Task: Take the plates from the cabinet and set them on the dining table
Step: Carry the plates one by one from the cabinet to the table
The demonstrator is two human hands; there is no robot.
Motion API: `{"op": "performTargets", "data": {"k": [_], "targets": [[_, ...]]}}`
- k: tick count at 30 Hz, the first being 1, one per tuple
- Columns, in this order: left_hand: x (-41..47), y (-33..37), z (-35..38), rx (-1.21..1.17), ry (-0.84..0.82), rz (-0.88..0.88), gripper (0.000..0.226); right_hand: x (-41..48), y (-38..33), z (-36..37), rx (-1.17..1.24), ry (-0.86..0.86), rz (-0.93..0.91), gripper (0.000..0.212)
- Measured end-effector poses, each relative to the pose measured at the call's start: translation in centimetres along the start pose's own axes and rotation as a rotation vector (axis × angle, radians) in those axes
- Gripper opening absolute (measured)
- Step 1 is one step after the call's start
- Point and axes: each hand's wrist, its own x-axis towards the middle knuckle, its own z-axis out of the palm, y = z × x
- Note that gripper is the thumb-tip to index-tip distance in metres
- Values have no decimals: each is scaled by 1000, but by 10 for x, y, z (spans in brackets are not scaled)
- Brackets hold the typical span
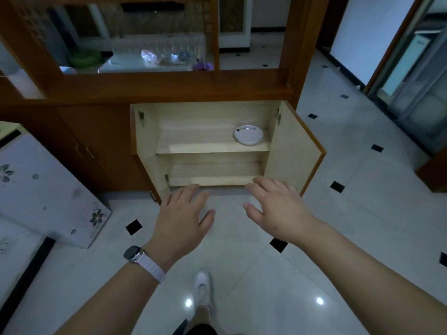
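A low wooden cabinet (212, 143) stands open in front of me, both doors swung out. One white plate (248, 134) with a small floral print lies on the upper shelf at the right. The lower shelf shows nothing on it. My left hand (183, 213), with a watch on its wrist, and my right hand (278, 204) hover side by side, palms down and fingers spread, in front of the cabinet's bottom edge. Neither hand holds anything, and both are well short of the plate.
The open right door (295, 151) juts into the tiled floor (362, 213). A table with a floral cloth (43, 189) stands at the left. Above the cabinet a wooden divider (169, 85) frames a view of a glass-topped table beyond. My white shoe (202, 286) is below.
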Motion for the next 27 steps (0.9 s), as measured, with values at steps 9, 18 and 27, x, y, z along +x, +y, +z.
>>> {"op": "performTargets", "data": {"k": [9,18,27], "targets": [[146,-78,38,-64,-52,153,50,130,15,18,-38,-24,136,49],[267,-166,50,-75,-75,222,48,254,1,20,-56,-2,248,59],[322,-189,71,-157,-100,227,52,306,21,27,-101,-48,303,61]]}}
